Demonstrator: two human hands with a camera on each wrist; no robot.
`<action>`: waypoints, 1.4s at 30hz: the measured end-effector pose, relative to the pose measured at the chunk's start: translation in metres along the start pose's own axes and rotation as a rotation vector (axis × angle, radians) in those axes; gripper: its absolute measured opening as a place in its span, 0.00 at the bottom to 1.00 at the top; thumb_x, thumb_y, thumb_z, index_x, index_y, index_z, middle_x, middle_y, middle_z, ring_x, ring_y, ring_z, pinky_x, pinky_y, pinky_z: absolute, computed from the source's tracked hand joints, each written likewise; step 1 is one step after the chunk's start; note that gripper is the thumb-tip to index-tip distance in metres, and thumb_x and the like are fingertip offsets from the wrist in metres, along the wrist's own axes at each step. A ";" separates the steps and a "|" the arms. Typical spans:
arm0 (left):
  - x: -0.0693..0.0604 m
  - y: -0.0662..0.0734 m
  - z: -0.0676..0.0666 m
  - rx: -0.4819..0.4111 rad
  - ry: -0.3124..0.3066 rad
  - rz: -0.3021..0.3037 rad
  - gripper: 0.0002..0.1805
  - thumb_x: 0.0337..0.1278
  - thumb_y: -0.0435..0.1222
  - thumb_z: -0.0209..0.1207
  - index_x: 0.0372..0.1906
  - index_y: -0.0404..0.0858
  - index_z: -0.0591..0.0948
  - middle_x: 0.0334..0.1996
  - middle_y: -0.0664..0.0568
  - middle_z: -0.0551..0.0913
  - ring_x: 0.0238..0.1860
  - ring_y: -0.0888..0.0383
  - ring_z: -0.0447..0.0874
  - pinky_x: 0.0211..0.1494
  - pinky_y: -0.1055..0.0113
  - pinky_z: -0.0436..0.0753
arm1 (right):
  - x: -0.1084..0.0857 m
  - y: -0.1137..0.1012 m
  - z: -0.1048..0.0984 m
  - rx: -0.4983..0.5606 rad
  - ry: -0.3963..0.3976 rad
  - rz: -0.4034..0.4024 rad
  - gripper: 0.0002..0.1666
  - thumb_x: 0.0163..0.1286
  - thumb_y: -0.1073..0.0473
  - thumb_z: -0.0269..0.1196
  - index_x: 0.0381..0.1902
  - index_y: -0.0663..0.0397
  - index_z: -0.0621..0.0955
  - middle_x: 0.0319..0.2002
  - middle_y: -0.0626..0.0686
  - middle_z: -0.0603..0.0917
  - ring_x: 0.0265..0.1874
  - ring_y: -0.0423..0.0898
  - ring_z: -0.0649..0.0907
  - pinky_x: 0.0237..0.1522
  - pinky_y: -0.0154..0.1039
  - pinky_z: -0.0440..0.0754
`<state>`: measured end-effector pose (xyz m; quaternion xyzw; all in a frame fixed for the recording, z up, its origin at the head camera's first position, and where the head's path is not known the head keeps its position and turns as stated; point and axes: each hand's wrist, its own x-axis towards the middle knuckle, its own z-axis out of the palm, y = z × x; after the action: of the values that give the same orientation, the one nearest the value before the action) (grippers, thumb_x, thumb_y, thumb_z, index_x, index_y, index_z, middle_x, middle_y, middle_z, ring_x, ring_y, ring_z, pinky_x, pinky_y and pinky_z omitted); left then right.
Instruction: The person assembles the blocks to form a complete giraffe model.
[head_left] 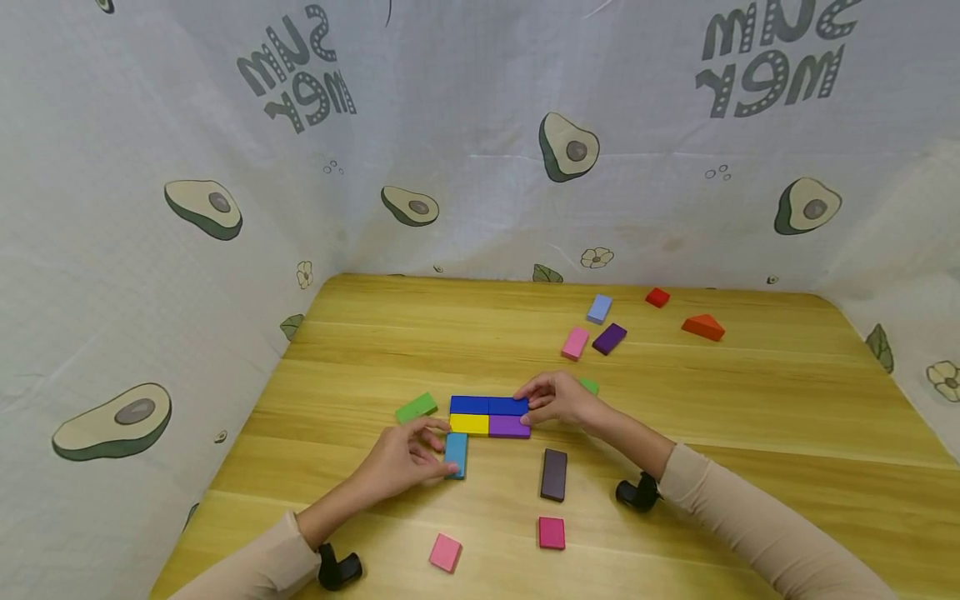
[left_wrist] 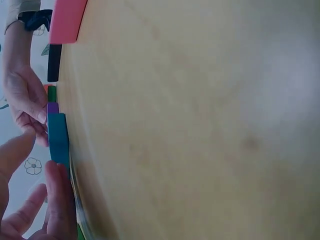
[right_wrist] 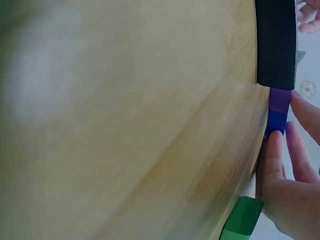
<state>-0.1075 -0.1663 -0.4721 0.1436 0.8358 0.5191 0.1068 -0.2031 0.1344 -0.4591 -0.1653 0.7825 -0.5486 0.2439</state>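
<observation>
The wooden table (head_left: 360, 333) stretches broadly beyond both hands to its side edges. The left hand (head_left: 401, 460), spread wide, touches the light-blue block (head_left: 457, 452); only the left wrist view shows its thumb raised above. The right hand (head_left: 561, 400) touches the purple block (head_left: 509, 427) with extended fingers. A red block (head_left: 657, 297) lies near the far edge.

Avocado-print pale cloth (head_left: 465, 92) behind wood-grain table (head_left: 420, 333)

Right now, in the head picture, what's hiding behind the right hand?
A bit of a green block peeks out behind the right hand. The hand and wrist cover the rest of it there, and anything else hidden beneath can't be seen.
</observation>
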 end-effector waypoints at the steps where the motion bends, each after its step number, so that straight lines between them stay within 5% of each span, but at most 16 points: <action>1: 0.001 0.000 -0.001 0.009 0.012 0.004 0.26 0.50 0.37 0.75 0.54 0.35 0.81 0.36 0.50 0.82 0.33 0.58 0.85 0.39 0.68 0.86 | 0.000 0.000 0.000 -0.001 0.000 0.000 0.20 0.57 0.73 0.73 0.48 0.73 0.83 0.46 0.61 0.84 0.37 0.44 0.81 0.42 0.31 0.83; 13: 0.012 0.000 0.000 0.051 0.057 0.041 0.22 0.60 0.34 0.68 0.59 0.34 0.81 0.42 0.47 0.83 0.41 0.54 0.86 0.46 0.68 0.85 | -0.001 0.001 0.000 0.000 0.002 -0.003 0.20 0.57 0.74 0.73 0.48 0.74 0.83 0.46 0.61 0.84 0.37 0.44 0.81 0.41 0.31 0.82; 36: 0.017 0.001 -0.002 0.086 0.011 0.062 0.18 0.62 0.30 0.66 0.56 0.31 0.83 0.48 0.44 0.83 0.40 0.55 0.86 0.44 0.71 0.84 | -0.004 -0.003 0.001 0.003 0.002 -0.030 0.21 0.57 0.74 0.73 0.49 0.75 0.82 0.46 0.64 0.83 0.38 0.46 0.81 0.43 0.32 0.83; 42: 0.019 -0.002 -0.003 0.075 0.005 0.051 0.17 0.61 0.30 0.66 0.55 0.33 0.84 0.49 0.44 0.85 0.38 0.58 0.86 0.40 0.72 0.84 | -0.012 -0.006 -0.004 0.002 0.037 -0.038 0.23 0.58 0.72 0.73 0.51 0.74 0.81 0.44 0.65 0.81 0.43 0.54 0.82 0.46 0.35 0.83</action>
<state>-0.1266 -0.1625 -0.4731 0.1677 0.8511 0.4901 0.0860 -0.1961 0.1417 -0.4494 -0.1696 0.7829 -0.5570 0.2190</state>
